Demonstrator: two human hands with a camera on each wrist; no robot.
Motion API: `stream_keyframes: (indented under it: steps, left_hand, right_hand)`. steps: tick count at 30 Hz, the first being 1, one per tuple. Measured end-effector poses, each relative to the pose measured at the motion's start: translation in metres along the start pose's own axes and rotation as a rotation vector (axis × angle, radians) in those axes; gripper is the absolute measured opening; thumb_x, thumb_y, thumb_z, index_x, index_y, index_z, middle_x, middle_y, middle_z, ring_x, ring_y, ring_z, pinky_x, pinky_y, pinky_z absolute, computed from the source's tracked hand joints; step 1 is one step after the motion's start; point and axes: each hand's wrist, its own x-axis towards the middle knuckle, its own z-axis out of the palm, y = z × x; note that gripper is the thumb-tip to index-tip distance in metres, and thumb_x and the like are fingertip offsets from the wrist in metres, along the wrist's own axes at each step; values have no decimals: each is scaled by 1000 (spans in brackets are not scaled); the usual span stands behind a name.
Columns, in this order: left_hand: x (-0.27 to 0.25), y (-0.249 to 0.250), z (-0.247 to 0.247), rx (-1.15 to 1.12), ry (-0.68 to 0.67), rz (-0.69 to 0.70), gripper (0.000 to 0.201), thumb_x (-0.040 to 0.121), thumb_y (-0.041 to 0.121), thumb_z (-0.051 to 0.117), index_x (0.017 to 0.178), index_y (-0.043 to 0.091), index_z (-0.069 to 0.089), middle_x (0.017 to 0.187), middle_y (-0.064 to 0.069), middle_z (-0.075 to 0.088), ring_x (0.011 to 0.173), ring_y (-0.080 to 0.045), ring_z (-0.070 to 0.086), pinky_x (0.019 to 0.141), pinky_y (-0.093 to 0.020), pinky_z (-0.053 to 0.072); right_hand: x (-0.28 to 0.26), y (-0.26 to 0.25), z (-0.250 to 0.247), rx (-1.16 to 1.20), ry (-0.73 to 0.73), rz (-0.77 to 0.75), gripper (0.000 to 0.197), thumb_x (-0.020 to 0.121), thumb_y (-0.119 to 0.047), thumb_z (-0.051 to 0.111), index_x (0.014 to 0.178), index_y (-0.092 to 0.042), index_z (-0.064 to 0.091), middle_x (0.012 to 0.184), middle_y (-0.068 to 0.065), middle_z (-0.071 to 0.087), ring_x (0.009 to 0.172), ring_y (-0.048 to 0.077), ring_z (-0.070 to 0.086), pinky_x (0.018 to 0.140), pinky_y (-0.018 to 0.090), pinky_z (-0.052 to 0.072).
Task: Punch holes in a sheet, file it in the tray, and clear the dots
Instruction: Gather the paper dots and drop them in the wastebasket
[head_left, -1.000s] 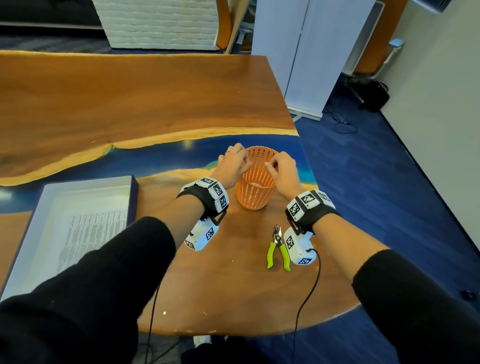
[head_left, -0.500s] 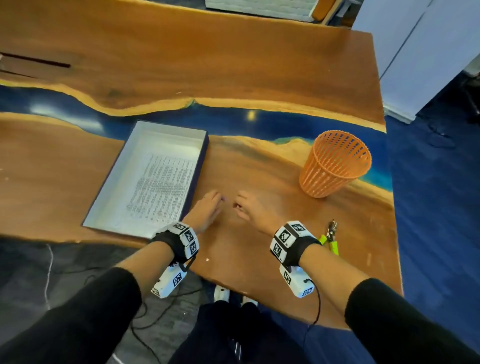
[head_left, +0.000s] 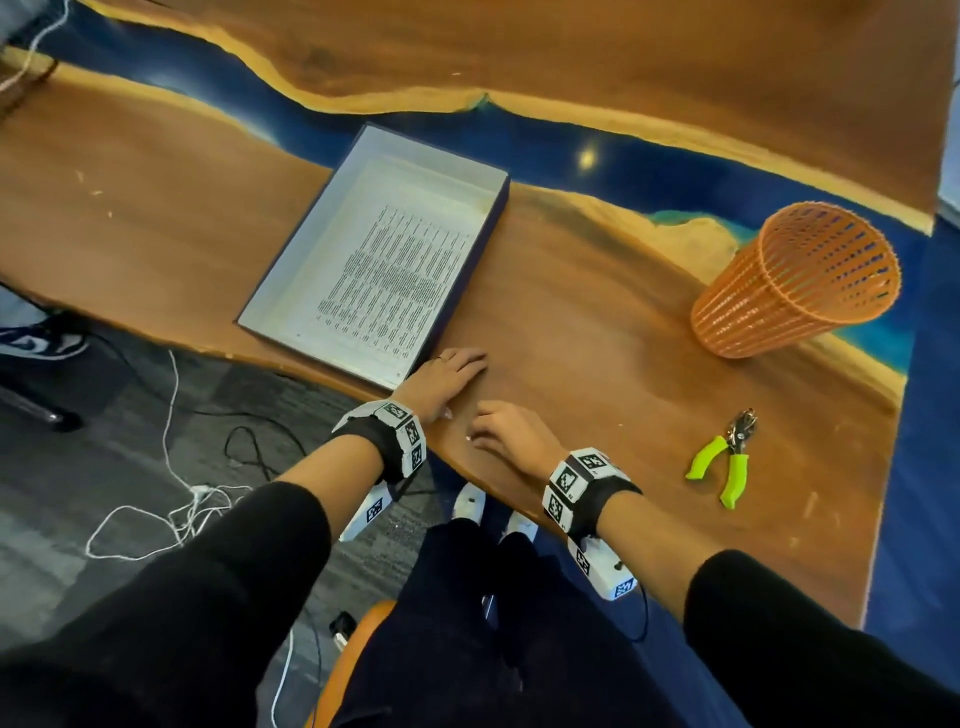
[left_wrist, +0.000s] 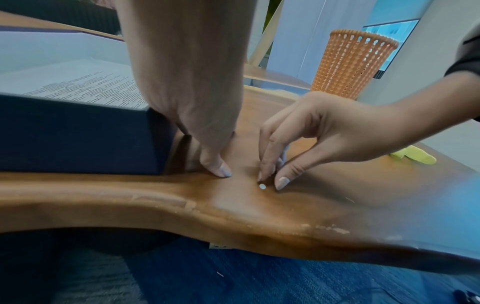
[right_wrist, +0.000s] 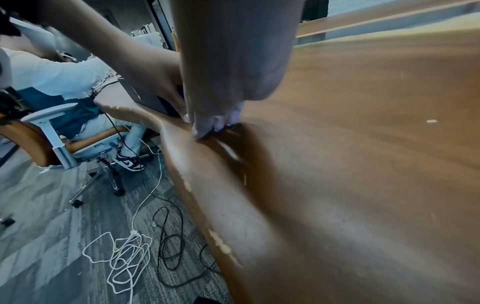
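Observation:
The printed sheet (head_left: 395, 270) lies in the grey tray (head_left: 291, 270), whose dark wall (left_wrist: 78, 133) is close to my left hand. My left hand (head_left: 449, 376) rests flat on the table at the tray's near corner, holding nothing. My right hand (head_left: 498, 431) is just beside it, near the table's front edge. Its index and thumb tips (left_wrist: 281, 183) touch the wood on either side of one white paper dot (left_wrist: 262, 186), which lies loose on the table. The right wrist view shows those fingertips (right_wrist: 200, 131) bunched down on the wood.
The orange mesh basket (head_left: 795, 280) stands at the far right of the table. The green-handled hole punch (head_left: 722, 462) lies to the right of my right hand. Cables trail on the floor (head_left: 171, 509) below the table edge. Another person sits on an office chair (right_wrist: 52, 144) to the left.
Both hands left the basket's rim and came down to the table's front edge beside the tray's corner. My view swung left and down.

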Motion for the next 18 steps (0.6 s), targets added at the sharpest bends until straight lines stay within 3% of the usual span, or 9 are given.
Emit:
stream_keyframes:
  steps: [7,15,18]
  left_hand:
    - [1,1,2,12,9,-9,103,65,3,80,149,10,21,157,-3,15,141,-27,23,110,-40,37]
    - [-1,2,0,-7,13,-18,101,65,-2,77,148,12,23,157,-1,16,142,-26,20,109,-43,37]
    - [0,2,-1,0,14,-15,101,64,-2,77,148,12,23,157,-2,17,142,-26,22,107,-42,39]
  right_hand:
    - [4,-5,3,-4,27,42,15,86,-20,61,94,-11,70,99,7,62,91,26,60,73,43,48]
    - [9,-11,6,-84,4,13,12,85,-11,57,82,-4,66,93,12,61,82,31,59,65,40,42]
    - [12,-12,8,-107,-20,20,9,80,-5,54,74,-1,59,85,15,58,74,32,55,59,41,39]
